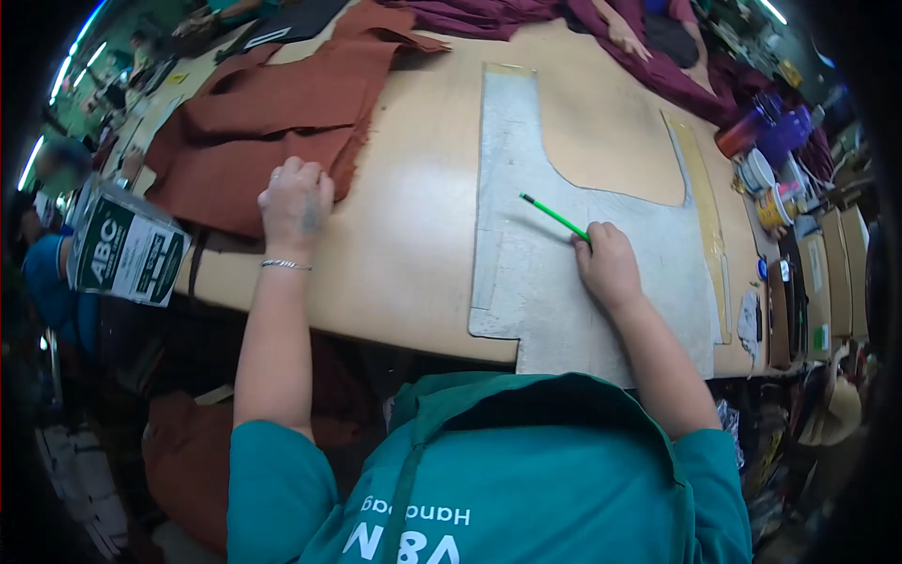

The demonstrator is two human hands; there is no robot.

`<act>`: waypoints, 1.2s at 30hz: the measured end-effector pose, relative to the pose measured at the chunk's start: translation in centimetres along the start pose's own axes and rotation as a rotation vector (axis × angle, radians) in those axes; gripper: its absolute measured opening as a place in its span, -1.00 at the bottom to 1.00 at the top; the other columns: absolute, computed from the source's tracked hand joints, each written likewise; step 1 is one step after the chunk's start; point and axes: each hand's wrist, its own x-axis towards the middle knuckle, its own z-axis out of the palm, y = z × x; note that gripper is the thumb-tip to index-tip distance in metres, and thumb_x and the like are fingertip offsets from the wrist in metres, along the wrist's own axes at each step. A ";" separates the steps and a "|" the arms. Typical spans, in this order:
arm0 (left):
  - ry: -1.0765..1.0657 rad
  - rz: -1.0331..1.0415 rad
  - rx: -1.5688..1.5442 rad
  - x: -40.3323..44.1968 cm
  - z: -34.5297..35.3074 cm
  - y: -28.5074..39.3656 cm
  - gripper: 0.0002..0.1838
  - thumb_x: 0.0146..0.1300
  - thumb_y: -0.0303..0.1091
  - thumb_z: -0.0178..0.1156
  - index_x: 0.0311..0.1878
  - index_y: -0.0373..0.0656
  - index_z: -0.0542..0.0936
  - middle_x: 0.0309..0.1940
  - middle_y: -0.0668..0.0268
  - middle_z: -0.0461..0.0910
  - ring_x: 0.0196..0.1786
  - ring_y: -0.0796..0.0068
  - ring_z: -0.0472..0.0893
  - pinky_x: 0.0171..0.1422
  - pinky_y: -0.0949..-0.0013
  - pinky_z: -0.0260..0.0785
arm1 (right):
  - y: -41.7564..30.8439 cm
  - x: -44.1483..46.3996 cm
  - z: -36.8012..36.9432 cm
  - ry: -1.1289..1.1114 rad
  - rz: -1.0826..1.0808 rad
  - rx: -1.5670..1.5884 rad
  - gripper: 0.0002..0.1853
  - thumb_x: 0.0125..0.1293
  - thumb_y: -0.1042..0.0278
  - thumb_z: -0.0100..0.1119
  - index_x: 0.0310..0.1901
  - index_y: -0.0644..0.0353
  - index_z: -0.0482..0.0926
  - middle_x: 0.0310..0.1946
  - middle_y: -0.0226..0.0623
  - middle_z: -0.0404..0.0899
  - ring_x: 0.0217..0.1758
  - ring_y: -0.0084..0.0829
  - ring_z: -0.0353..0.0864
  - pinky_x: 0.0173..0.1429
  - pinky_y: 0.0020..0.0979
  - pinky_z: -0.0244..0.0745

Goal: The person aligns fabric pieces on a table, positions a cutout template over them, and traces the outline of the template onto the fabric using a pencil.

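Reddish-brown fabric [282, 103] lies folded on the left part of the table, its right edge frayed. My left hand [296, 205] is closed at the fabric's near right edge, gripping it. On the right side lies a large grey-white pattern template [601, 244] with a deep U-shaped cut-out and yellowish tape along its edges. My right hand [608, 263] rests over the template, its fingers closed around a green pencil [556, 217]. The dark end of the pencil points up and to the left.
Maroon cloth [648, 70] lies at the far side near another person's hands [628, 38]. Bottles [749, 127] and tubs [754, 174] stand at the right edge. A labelled plastic pouch [130, 246] hangs at the left edge of the wooden table [413, 188].
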 end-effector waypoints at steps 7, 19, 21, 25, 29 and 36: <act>-0.096 0.012 -0.049 0.7 -0.6 0.6 -0.93 0.01 -0.46 0.11 -0.45 -0.18 0.42 -0.41 0.19 0.42 -0.28 0.14 0.48 -0.24 0.15 0.37 | 0.3 -0.4 0.2 0.098 -0.039 0.022 -0.82 0.01 0.39 0.16 -0.52 0.25 0.36 -0.53 -0.13 0.38 -0.42 -0.14 0.39 -0.31 -0.20 0.33; -0.168 -0.010 0.019 2.3 -1.4 -0.1 -0.86 -0.12 -0.48 0.23 -0.47 -0.25 0.48 -0.47 0.13 0.43 -0.33 0.11 0.48 -0.24 0.18 0.33 | 0.1 -0.2 -0.1 0.074 -0.019 0.066 -0.81 -0.02 0.43 0.16 -0.52 0.27 0.32 -0.54 -0.11 0.34 -0.42 -0.11 0.37 -0.31 -0.19 0.30; -0.173 -0.070 -0.043 2.4 -1.4 -1.2 -0.83 -0.15 -0.46 0.28 -0.51 -0.26 0.47 -0.50 0.13 0.43 -0.36 0.12 0.48 -0.26 0.20 0.33 | 0.0 -0.1 0.1 0.080 -0.024 0.076 -0.81 -0.01 0.43 0.15 -0.51 0.27 0.32 -0.54 -0.11 0.34 -0.41 -0.11 0.36 -0.30 -0.19 0.29; -0.224 -0.180 -0.228 2.3 -0.7 -1.6 -0.77 -0.14 -0.36 0.32 -0.58 -0.30 0.49 -0.53 0.12 0.46 -0.40 0.15 0.49 -0.28 0.24 0.33 | 0.0 -0.2 -0.1 0.066 -0.010 0.066 -0.81 0.00 0.43 0.15 -0.51 0.27 0.32 -0.53 -0.11 0.33 -0.40 -0.11 0.36 -0.29 -0.19 0.28; -0.217 -0.169 -0.299 2.2 -0.3 -1.5 -0.77 -0.05 -0.29 0.27 -0.46 -0.28 0.56 -0.49 0.10 0.48 -0.38 0.16 0.50 -0.25 0.24 0.34 | 0.0 -0.2 0.0 0.071 -0.017 0.062 -0.81 0.01 0.44 0.14 -0.51 0.27 0.31 -0.53 -0.11 0.33 -0.40 -0.11 0.35 -0.30 -0.19 0.27; -0.213 -0.026 -0.221 2.0 0.2 -1.2 -0.82 0.00 -0.35 0.18 -0.35 -0.25 0.59 -0.42 0.08 0.49 -0.30 0.12 0.52 -0.16 0.23 0.37 | 0.0 -0.2 0.0 0.065 -0.007 0.057 -0.81 0.02 0.43 0.14 -0.51 0.26 0.31 -0.53 -0.11 0.33 -0.40 -0.12 0.35 -0.30 -0.20 0.27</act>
